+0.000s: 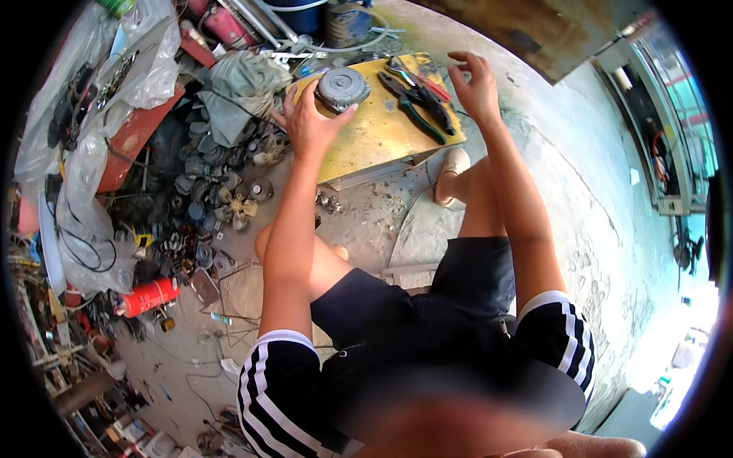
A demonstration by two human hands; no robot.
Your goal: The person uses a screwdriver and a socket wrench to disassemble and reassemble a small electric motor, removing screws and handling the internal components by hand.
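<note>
Left hand (310, 131): fingers spread beside grey motor (343, 86) | Right hand (479, 93): fingers parted | Pliers (405, 98) between, on yellow table (366, 149) | Parts heap (235, 208) left

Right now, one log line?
left hand: open, beside round grey part | right hand: open, empty | green-handled pliers: on yellow tabletop

On the left part of the concrete floor (565, 229) lies a heap of dark metal parts (197, 210), with a pale fan wheel (236, 208) at its edge and a crumpled grey-green cloth (238, 90) above. Farther left, a clear plastic sheet (88, 252) is in folds, and a red cylinder (150, 297) lies near its lower end. At the top stands a worn blue drum (349, 29).
</note>
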